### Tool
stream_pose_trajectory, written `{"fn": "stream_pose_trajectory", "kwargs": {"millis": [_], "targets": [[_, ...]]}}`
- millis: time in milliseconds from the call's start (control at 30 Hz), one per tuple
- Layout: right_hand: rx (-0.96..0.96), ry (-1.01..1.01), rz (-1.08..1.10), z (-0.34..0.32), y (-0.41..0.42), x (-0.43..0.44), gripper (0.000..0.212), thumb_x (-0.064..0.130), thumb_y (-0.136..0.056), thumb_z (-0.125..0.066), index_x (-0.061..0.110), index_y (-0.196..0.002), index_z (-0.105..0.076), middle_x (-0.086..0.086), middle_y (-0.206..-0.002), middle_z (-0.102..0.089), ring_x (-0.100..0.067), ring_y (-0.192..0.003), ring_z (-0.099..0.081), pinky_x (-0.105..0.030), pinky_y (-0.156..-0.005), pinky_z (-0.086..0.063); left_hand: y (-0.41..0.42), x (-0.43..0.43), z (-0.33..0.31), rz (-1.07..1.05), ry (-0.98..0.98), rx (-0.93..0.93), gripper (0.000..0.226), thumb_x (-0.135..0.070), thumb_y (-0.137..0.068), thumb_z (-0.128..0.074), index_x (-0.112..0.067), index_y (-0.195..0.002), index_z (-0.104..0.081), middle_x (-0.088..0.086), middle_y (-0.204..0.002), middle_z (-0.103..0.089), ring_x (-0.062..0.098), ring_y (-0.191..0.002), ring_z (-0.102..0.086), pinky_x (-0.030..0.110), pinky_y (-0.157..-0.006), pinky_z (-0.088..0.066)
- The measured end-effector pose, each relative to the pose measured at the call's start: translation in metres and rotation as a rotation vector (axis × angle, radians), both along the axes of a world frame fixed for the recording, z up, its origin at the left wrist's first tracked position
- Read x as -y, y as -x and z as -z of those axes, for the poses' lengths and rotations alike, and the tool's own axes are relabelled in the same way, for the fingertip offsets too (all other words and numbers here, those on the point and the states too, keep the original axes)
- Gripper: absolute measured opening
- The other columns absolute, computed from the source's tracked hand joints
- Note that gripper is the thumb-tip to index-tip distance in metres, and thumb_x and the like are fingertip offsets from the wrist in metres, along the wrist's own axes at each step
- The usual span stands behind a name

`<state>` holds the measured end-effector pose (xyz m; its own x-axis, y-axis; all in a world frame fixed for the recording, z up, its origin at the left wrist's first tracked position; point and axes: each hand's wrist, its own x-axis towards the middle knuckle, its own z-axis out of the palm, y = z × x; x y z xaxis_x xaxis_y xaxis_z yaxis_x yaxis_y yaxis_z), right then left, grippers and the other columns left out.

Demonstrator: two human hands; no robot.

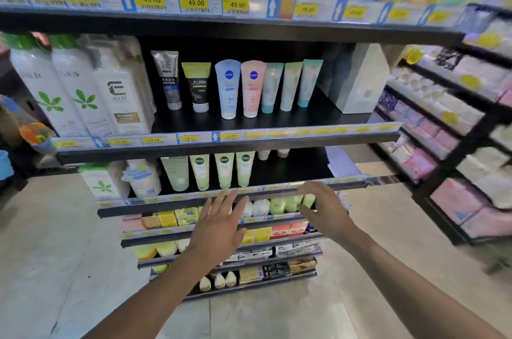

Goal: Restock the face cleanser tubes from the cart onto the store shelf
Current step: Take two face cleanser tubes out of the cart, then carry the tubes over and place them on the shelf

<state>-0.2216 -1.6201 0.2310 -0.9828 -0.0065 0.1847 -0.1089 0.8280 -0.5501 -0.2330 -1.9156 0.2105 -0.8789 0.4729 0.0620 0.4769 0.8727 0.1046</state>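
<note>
Where tubes [228,89] stand, bottles [80,89] left, box [360,81] right

White bottles [74,89] stand left; pink packs [457,197] right.

Black shelf [318,117] — seven cleanser tubes [228,89] standing cap-down in a row, white bottles [116,94] at left.

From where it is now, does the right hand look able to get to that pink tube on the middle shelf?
Probably yes. The right hand is open and empty, lower down; the pink tube stands upright higher up, with nothing in front of it.
</note>
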Motion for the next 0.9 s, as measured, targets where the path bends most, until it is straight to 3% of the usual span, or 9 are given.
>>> {"fn": "stream_pose_trajectory", "kwargs": {"millis": [100, 233, 400, 500, 767, 900], "targets": [[-0.029, -0.077, 0.058, -0.019, -0.038, -0.035, 0.041, 0.024, -0.089, -0.075, 0.024, -0.128, -0.063, 0.005, -0.133, -0.058, -0.018, -0.129, -0.048, -0.036, -0.109, -0.041, -0.014, -0.039, -0.012, 0.069, -0.011, -0.036, 0.074, -0.053, -0.106, -0.037, -0.033, -0.164, 0.004, -0.001, -0.173, 0.009, 0.022, -0.159, 0.013, 0.046, -0.129, 0.002], [-0.089, -0.103, 0.139, -0.032, -0.101, -0.100, 0.047, 0.030, -0.081, -0.078, 0.030, -0.126, -0.063, 0.007, -0.129, -0.062, -0.021, -0.123, -0.055, -0.040, -0.101, -0.047, -0.046, -0.107, -0.022, 0.179, -0.049, -0.076, 0.075, -0.050, -0.104, -0.045, -0.031, -0.165, -0.005, 0.001, -0.173, 0.003, 0.024, -0.159, 0.008, 0.048, -0.129, 0.000], [-0.110, -0.147, 0.303, -0.047, -0.209, -0.188, 0.050, 0.033, -0.084, -0.079, 0.027, -0.130, -0.062, 0.005, -0.138, -0.055, -0.015, -0.128, -0.047, -0.025, -0.105, -0.033, -0.108, -0.224, -0.032, 0.303, -0.059, -0.123, 0.071, -0.052, -0.101, -0.047, -0.027, -0.163, -0.022, 0.001, -0.171, -0.014, 0.029, -0.159, -0.010, 0.050, -0.127, -0.017], [-0.092, -0.140, 0.399, -0.050, -0.274, -0.246, 0.049, 0.041, -0.086, -0.073, 0.029, -0.132, -0.060, 0.005, -0.143, -0.050, -0.015, -0.135, -0.043, -0.033, -0.113, -0.035, -0.151, -0.297, -0.033, 0.409, -0.041, -0.168, 0.071, -0.055, -0.093, -0.052, -0.026, -0.156, -0.038, 0.006, -0.164, -0.036, 0.032, -0.153, -0.030, 0.053, -0.118, -0.037], [-0.066, -0.140, 0.676, -0.052, -0.431, -0.378, 0.048, 0.042, -0.086, -0.070, 0.030, -0.132, -0.059, 0.006, -0.144, -0.050, -0.013, -0.137, -0.041, -0.033, -0.114, -0.034, -0.260, -0.485, -0.034, 0.678, -0.063, -0.156, 0.073, -0.054, -0.089, -0.064, -0.027, -0.153, -0.041, 0.007, -0.158, -0.044, 0.033, -0.145, -0.044, 0.053, -0.110, -0.046], [-0.028, -0.136, 0.841, -0.050, -0.504, -0.446, 0.050, 0.046, -0.085, -0.066, 0.033, -0.133, -0.058, 0.008, -0.145, -0.049, -0.013, -0.138, -0.042, -0.038, -0.114, -0.036, -0.310, -0.585, -0.037, 0.858, -0.065, -0.152, 0.075, -0.053, -0.078, -0.077, -0.023, -0.143, -0.055, 0.009, -0.149, -0.055, 0.033, -0.135, -0.055, 0.051, -0.101, -0.053]]}}
